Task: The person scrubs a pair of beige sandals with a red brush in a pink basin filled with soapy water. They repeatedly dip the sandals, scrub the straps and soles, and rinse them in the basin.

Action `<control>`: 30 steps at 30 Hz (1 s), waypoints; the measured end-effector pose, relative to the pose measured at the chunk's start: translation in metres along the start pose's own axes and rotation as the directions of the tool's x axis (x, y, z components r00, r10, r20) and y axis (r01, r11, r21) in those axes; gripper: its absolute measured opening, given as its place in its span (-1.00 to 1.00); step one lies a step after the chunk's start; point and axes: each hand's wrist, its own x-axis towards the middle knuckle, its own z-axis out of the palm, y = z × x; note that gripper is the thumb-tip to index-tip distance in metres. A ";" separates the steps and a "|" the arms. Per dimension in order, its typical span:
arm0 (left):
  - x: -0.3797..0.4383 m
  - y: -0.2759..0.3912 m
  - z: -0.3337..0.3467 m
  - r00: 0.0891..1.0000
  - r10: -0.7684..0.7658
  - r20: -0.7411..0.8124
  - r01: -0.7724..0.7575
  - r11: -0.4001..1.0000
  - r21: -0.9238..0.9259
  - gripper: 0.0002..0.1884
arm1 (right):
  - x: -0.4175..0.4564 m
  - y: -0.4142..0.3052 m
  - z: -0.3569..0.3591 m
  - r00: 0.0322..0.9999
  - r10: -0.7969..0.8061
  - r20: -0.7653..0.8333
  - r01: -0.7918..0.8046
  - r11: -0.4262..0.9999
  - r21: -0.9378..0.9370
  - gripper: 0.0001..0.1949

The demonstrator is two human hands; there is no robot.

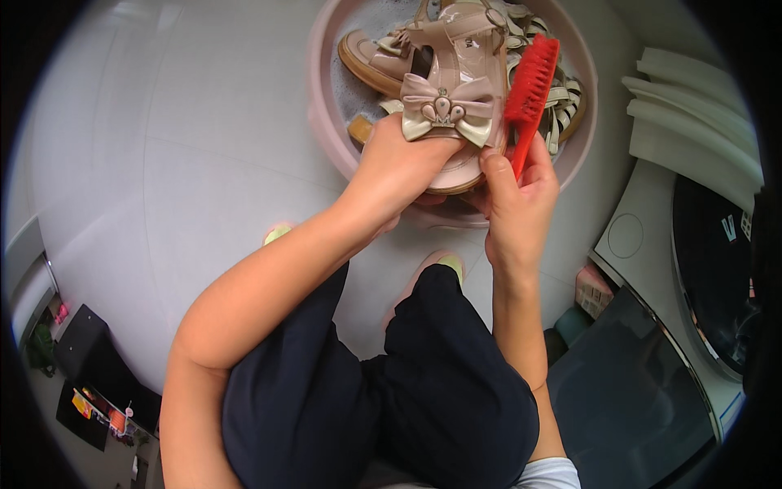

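My left hand [403,159] grips a pink patent sandal [467,61] by its toe end, the thumb slipped under the bow strap. A two-tone bow [446,110] with a crown-shaped ornament decorates that strap. In my right hand [519,195] is the handle of a red bristle brush [533,79], its bristles beside the sandal's edge; the thumb touches the sandal near the toe. Both hands are over a pink plastic basin [322,122]. Inside it lie another pink shoe [372,61] and several pale strappy sandals [559,104], with sudsy water [351,91] around them.
The basin stands on a pale tiled floor [201,110] before my slippered feet. To the right are a front-loading washing machine [635,232], a dark glossy panel [629,367] and stacked white pieces [684,122]. Black furniture [98,354] stands at the lower left.
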 end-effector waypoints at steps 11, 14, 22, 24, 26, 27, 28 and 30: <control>0.006 -0.007 -0.014 1.000 0.013 -0.007 -0.013 0.997 0.079 -0.65 | 0.005 0.001 0.004 0.999 0.054 0.006 -0.054 0.998 0.025 -0.55; 0.014 -0.010 -0.015 0.996 0.091 0.007 -0.091 0.984 0.156 -0.62 | 0.007 0.004 0.004 1.000 0.018 0.018 -0.018 0.999 -0.027 -0.55; 0.023 -0.014 -0.030 0.998 -0.007 0.068 -0.001 0.994 0.108 -0.61 | 0.007 0.004 0.001 1.000 0.012 0.015 -0.012 1.000 -0.025 -0.54; 0.020 -0.012 -0.025 0.998 0.006 0.055 -0.012 0.994 0.112 -0.62 | 0.008 0.003 0.002 1.000 0.017 0.014 -0.017 1.000 -0.002 -0.54; 0.017 -0.010 -0.021 0.999 0.021 0.033 -0.025 0.993 0.115 -0.63 | 0.006 0.003 0.004 0.999 0.021 0.028 -0.021 1.000 0.018 -0.54; 0.015 -0.010 -0.019 0.999 0.029 0.023 -0.032 0.993 0.115 -0.63 | 0.005 0.003 0.005 0.999 0.020 0.032 -0.020 1.000 0.014 -0.54; 0.015 -0.010 -0.018 0.999 0.037 0.013 -0.038 0.992 0.116 -0.64 | 0.006 0.003 0.006 0.999 0.017 0.037 -0.018 1.000 0.011 -0.54; 0.016 -0.011 -0.016 0.999 0.052 -0.011 -0.050 0.993 0.108 -0.64 | 0.007 0.006 0.007 0.999 0.014 0.039 -0.014 1.000 -0.007 -0.54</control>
